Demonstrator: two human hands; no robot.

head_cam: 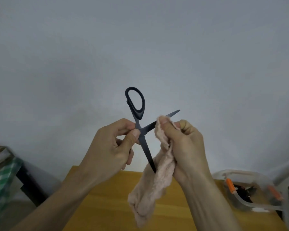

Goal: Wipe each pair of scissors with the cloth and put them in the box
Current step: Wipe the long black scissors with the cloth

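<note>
A pair of black scissors (136, 112) is held up in front of a pale wall, blades spread wide apart. My left hand (113, 147) pinches it at the pivot, one handle loop pointing up. One blade points up-right, the other points down behind the cloth. My right hand (182, 147) grips a pink fluffy cloth (155, 182) and pinches it around the up-right blade, whose tip sticks out past the fingers. The rest of the cloth hangs down over the table. A clear plastic box (250, 189) with orange clasps stands at the lower right, with dark items inside.
A yellow wooden table (107, 205) lies below the hands. At the left stands something covered in green checked fabric (2, 180), with a dark object beside it. The wall fills the upper view.
</note>
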